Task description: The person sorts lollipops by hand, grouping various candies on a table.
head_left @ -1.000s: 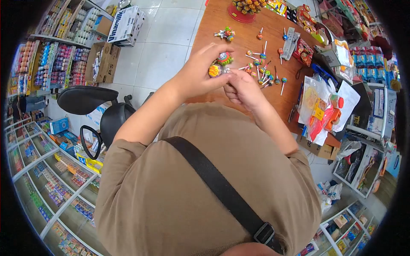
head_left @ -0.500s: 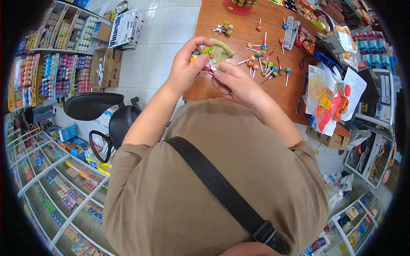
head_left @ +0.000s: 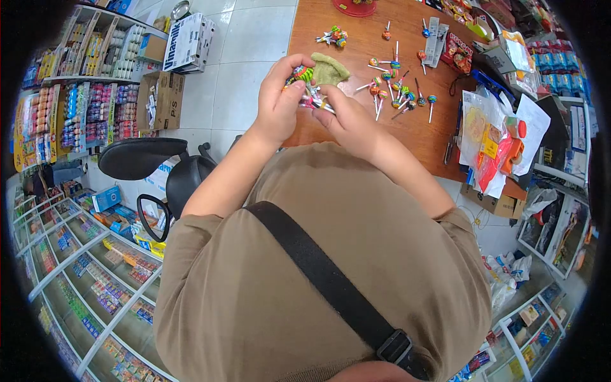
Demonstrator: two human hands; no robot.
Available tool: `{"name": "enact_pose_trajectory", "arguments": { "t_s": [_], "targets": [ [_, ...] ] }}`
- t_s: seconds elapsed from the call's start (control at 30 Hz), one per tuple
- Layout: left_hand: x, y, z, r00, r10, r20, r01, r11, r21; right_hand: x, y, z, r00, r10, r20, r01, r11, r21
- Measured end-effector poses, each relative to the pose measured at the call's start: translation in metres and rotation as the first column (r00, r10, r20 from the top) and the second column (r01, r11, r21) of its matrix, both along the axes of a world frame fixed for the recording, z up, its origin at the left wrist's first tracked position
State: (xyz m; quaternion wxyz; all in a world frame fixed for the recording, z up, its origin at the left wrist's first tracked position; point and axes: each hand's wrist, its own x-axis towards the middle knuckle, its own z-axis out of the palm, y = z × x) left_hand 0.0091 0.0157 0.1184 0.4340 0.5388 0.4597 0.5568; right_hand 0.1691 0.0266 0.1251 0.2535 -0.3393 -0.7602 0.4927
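Note:
My left hand [head_left: 280, 105] is closed around a bunch of wrapped lollipops [head_left: 305, 74], their round heads showing between thumb and fingers. At the lower end of that bunch, my right hand [head_left: 351, 122] pinches the white sticks and wrapper ends; its fingertips are partly hidden. Just beyond both hands a green cloth [head_left: 328, 69] lies crumpled on the wooden table [head_left: 356, 57]. Farther back on it is another cluster of lollipops [head_left: 333, 37]. To the right, several loose lollipops [head_left: 398, 97] are scattered with their sticks pointing different ways.
A red round stand [head_left: 354, 7] sits at the table's far edge. Papers and plastic packets [head_left: 493, 137] cover the right end, near a red snack bag [head_left: 457, 52]. A black chair [head_left: 188, 178] stands on the left, before stocked shelves and a carton [head_left: 189, 43].
My right hand has shifted slightly and its fingers have moved in along the lollipop sticks. My left hand keeps its hold on the bunch. The view has moved a little.

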Motion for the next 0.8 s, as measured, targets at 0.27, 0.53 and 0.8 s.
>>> {"name": "enact_pose_trajectory", "arguments": {
  "t_s": [0.27, 0.53, 0.8],
  "targets": [
    [-0.003, 0.010, 0.019, 0.998, -0.013, 0.059, 0.032, 0.945, -0.324, 0.003, 0.011, 0.005, 0.955, -0.076, 0.287, 0.026, 0.985, 0.173],
    [-0.029, 0.010, 0.030, 0.926, -0.170, 0.337, 0.292, 0.890, -0.351, 0.012, 0.018, -0.024, 0.962, -0.043, -0.269, -0.087, 0.887, -0.453],
    [-0.005, 0.001, 0.037, 0.905, -0.139, -0.403, 0.236, 0.951, 0.202, 0.004, 0.009, -0.046, 0.801, -0.077, -0.594, -0.368, 0.718, -0.590]
  ]
}}
